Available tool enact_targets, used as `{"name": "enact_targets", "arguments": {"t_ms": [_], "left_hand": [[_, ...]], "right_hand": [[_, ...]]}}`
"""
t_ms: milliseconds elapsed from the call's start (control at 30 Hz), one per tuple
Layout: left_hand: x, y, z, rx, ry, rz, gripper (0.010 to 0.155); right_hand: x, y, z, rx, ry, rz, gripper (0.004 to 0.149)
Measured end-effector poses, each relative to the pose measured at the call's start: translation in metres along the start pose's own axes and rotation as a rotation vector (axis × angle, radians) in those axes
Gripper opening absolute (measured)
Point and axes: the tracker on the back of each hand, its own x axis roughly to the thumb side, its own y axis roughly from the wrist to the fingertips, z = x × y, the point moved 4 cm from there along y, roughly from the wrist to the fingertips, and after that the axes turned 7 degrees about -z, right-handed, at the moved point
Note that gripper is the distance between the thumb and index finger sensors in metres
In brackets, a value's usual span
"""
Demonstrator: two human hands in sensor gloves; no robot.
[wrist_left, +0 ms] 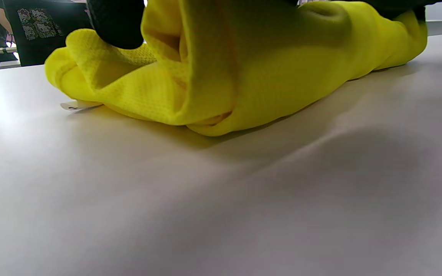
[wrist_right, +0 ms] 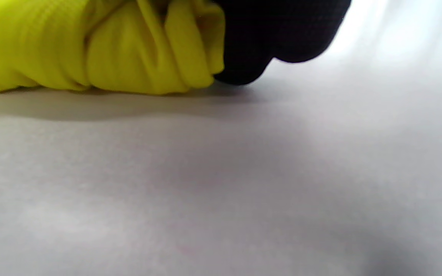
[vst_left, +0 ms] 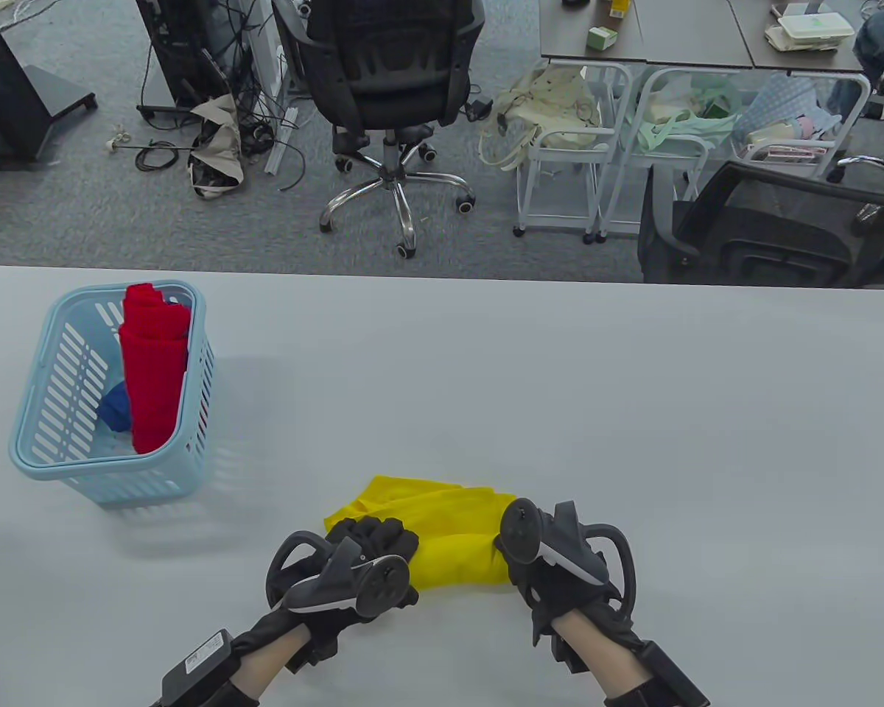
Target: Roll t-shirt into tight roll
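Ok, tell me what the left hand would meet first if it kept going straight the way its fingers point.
The left hand points away from the person, fingers curled over the near end of the yellow t-shirt. Going straight on, it would first meet the still-unrolled yellow fabric just ahead, then bare table. The blue basket looks well off to the left.

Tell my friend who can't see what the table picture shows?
Two gloved hands, left hand and right hand, grip the ends of a partly rolled yellow t-shirt on a grey table. A blue basket at left holds a red roll.
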Motion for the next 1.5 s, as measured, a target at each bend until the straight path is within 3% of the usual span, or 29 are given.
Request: {"name": "enact_targets", "arguments": {"t_ms": [67,200,267,333,433,533,667,800,933,1067,1167,1367,1500], "left_hand": [[0.002,0.002,-0.004,-0.042,0.057,0.011,0.083],[0.009,0.003,-0.001,0.012,0.268,0.044,0.071],[0.007,0.005,0.0,0.011,0.207,0.044,0.065],[-0.002,0.006,0.002,0.012,0.094,0.052,0.062],[-0.018,0.006,0.004,0.021,-0.072,0.068,0.059],[-0.032,0.003,0.004,0.041,-0.192,0.088,0.058],[-0.038,0.002,0.004,0.047,-0.268,0.106,0.061],[-0.024,0.0,-0.001,0.036,-0.137,0.089,0.063],[-0.011,0.0,0.001,0.027,0.03,0.073,0.08],[-0.001,0.002,0.006,0.062,0.228,0.079,0.073],[-0.006,0.003,0.006,0.052,0.109,0.071,0.065],[-0.033,0.004,0.006,0.046,-0.19,0.095,0.063],[-0.044,0.003,0.004,0.042,-0.293,0.115,0.062]], "right_hand": [[0.0,0.0,0.0,0.002,0.004,-0.004,0.064],[0.009,-0.011,-0.012,-0.069,-0.054,-0.017,0.068],[0.018,-0.019,-0.021,-0.141,-0.131,-0.051,0.066],[0.033,-0.024,-0.023,-0.143,-0.154,-0.2,0.063],[0.051,-0.021,-0.002,0.011,-0.118,-0.369,0.067],[0.053,-0.017,0.009,0.006,-0.251,-0.325,0.076],[0.053,-0.011,0.008,0.005,-0.219,-0.318,0.07],[0.047,-0.01,0.004,0.03,-0.11,-0.345,0.064],[0.038,-0.008,0.003,0.086,0.058,-0.386,0.063],[0.031,-0.003,0.007,0.146,0.234,-0.412,0.063],[0.029,-0.004,0.004,0.096,0.151,-0.36,0.064],[0.037,-0.015,-0.009,-0.06,-0.045,-0.327,0.061],[0.046,-0.017,-0.004,-0.047,-0.118,-0.346,0.066]]}}
